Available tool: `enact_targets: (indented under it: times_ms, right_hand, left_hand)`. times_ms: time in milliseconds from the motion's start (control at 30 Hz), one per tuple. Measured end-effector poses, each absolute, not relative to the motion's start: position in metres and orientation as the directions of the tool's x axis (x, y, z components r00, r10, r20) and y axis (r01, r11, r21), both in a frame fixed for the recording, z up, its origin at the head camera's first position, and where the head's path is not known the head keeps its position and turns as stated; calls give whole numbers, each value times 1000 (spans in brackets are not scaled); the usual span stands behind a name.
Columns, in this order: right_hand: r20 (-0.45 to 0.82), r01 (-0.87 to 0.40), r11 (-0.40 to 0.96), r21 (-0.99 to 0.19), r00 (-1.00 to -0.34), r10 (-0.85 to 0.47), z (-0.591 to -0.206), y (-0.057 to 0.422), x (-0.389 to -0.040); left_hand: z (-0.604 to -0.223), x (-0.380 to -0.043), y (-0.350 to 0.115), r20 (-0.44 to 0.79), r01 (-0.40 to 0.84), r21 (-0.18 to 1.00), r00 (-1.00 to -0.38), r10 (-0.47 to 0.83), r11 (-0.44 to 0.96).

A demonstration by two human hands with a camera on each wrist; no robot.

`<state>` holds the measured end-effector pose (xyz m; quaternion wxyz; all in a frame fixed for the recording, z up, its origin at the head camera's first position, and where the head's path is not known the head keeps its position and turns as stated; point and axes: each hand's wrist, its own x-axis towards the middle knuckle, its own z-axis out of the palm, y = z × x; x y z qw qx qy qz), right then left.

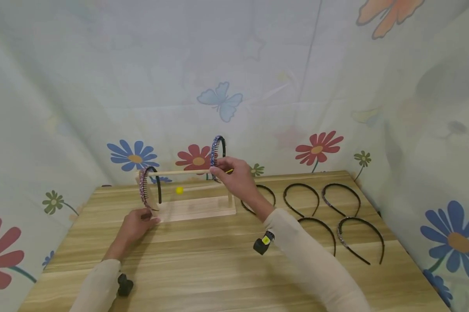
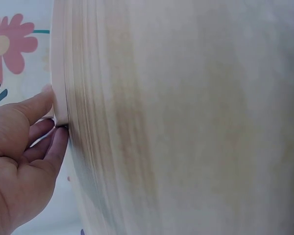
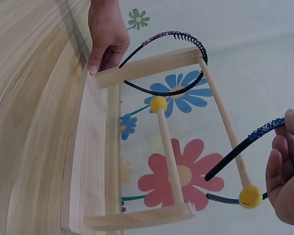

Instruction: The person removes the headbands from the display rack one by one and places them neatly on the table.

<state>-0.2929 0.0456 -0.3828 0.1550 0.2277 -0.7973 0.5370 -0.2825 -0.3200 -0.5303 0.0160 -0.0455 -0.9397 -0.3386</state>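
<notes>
My left hand point(image 1: 134, 227) pinches the front left corner of a wooden rack point(image 1: 197, 209) at its base. In the left wrist view, the thumb and fingers close round that pale edge. A black toothed headband with pinkish sequins point(image 1: 142, 188) hangs at the left end of the rack's upper rod point(image 1: 176, 173). My right hand point(image 1: 238, 177) pinches a second black headband, with blue sequins point(image 1: 213, 157), at its sequined top. In the right wrist view, this headband's two legs straddle the rod beside its yellow end ball point(image 3: 250, 196).
Several black headbands, one with a sequined side point(image 1: 340, 229), lie on the wooden table point(image 1: 203, 268) to the right. A lower rod point(image 3: 170, 156) with a yellow ball point(image 3: 158, 104) projects from the rack's other upright. A flowered cloth point(image 1: 160, 86) hangs behind.
</notes>
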Motion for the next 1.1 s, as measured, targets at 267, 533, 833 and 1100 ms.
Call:
enact_targets:
  times_ms: [267, 533, 833, 1100]
  right_hand:
    - [484, -521, 316, -793, -853, -193, -381, 60, -291]
    - [501, -530, 369, -764, -847, -179, -382, 76, -292]
    - [506, -530, 379, -759, -846, -168, -388, 93, -288]
    - [433, -454, 415, -788, -889, -150, -395, 106, -280]
  left_hand:
    - [-530, -282, -320, 51, 90, 638, -996, 74, 765]
    - [-530, -283, -320, 44, 87, 629, -996, 77, 773]
    - [-530, -282, -319, 66, 107, 635, -994, 84, 766]
    - [-529, -280, -319, 62, 96, 633, -995, 73, 768]
